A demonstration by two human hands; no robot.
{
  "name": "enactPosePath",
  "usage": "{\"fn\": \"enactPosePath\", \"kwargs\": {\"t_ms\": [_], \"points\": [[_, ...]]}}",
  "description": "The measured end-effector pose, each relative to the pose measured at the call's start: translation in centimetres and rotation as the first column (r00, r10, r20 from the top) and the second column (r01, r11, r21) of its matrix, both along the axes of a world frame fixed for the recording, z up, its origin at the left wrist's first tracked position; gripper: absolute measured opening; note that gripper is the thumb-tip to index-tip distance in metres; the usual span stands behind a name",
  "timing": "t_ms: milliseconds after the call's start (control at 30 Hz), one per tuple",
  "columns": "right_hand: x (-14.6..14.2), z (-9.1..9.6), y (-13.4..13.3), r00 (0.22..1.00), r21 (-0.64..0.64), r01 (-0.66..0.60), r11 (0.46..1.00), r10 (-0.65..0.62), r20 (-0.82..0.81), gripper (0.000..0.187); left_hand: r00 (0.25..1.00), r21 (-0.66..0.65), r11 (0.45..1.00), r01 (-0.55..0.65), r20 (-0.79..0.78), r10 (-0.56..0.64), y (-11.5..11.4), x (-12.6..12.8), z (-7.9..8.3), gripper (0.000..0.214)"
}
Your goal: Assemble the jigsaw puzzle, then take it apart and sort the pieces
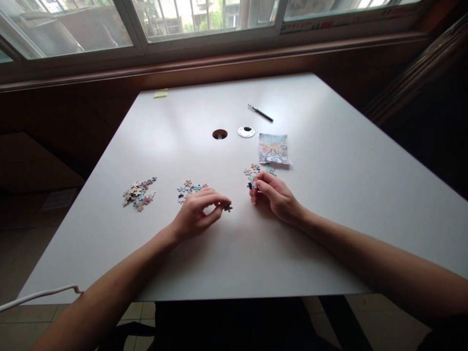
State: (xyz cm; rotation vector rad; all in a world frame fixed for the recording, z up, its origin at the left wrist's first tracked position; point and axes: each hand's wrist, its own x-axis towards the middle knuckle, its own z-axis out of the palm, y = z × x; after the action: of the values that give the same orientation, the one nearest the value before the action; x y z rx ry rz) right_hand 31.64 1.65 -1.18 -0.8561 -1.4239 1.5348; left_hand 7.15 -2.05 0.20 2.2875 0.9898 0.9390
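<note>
Left hand [199, 210] pinches a small dark jigsaw piece [228, 208], right hand [275, 194] a blue-and-white cardboard piece [255, 185], hands apart, fingertip grips likely suiting such thin shapes.

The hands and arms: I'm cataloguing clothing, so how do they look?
The left hand and right hand are ungloved, no rings visible. The left forearm and right forearm show no sleeve, watch or bracelet; any sleeve higher up is too dark to tell.

No words can be read for certain. Pale lettering [273, 138] across the top of the picture sheet [274, 150] is too blurred to spell out; marks on the coloured strip [325, 24] by the window [208, 19] are too small.
</note>
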Motion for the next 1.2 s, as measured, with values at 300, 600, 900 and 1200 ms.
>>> {"fn": "enactPosePath", "kwargs": {"t_ms": [300, 600, 900, 1200], "points": [[0.2, 0.5, -0.7, 0.99, 0.087, -0.118, 0.989, 0.111, 0.082, 0.026, 0.968, 0.106, 0.989, -0.1, -0.218, 0.121, 0.2, -0.2, -0.5, 0.013], [0.5, 0.8, -1.1, 0.835, 0.573, -0.395, 0.718, 0.021, 0.55, 0.017, 0.95, 0.095, 0.949, -0.299, -0.057, 0.305, 0.2, -0.2, -0.3, 0.01], [1.4, -0.2, 0.6, 0.716, 0.71, -0.076, 0.701, -0.457, 0.528, 0.011, 0.924, 0.114, 0.922, -0.369, -0.06, 0.378, 0.3, -0.4, 0.2, 0.009], [1.1, 0.2, 0.0, 0.817, 0.79, -0.119, 0.601, -0.392, 0.422, 0.007, 0.978, 0.215, 0.975, -0.055, -0.187, 0.097, 0.1, -0.5, 0.0, 0.026]]}}
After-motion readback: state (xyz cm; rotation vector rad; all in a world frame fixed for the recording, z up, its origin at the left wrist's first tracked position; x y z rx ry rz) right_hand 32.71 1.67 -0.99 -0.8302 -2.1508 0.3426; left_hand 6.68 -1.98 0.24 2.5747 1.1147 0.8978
